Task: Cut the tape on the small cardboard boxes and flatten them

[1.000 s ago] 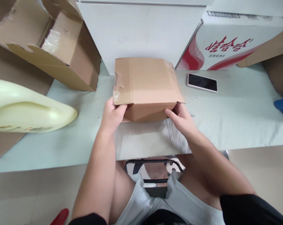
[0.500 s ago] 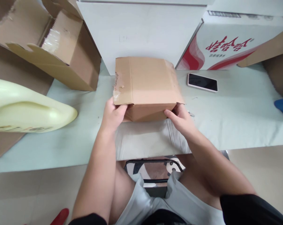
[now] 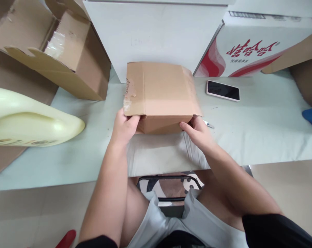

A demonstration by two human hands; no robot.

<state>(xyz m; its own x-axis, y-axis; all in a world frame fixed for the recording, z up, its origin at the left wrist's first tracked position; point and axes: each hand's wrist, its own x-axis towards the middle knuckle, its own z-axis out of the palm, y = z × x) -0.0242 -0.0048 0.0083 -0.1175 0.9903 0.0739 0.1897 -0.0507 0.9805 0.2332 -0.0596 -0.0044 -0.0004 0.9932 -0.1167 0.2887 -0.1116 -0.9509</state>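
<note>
Carton point(image 3: 166, 89): plain brown. Bottle point(image 3: 29, 117): pale yellow. Printed box point(image 3: 249, 51): white, red swirls and red lettering. Phone point(image 3: 223, 91): black screen, pale pink edge. Desk point(image 3: 256, 134) covering: pale green (greyish in the folds). Shorts point(image 3: 215, 220): light grey. Sleeves point(image 3: 274, 229): black.

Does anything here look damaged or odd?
Yes: the cardboard box between the left hand and right hand has a ragged, torn left edge, with surface paper peeled away. That looks like rough opening.
</note>
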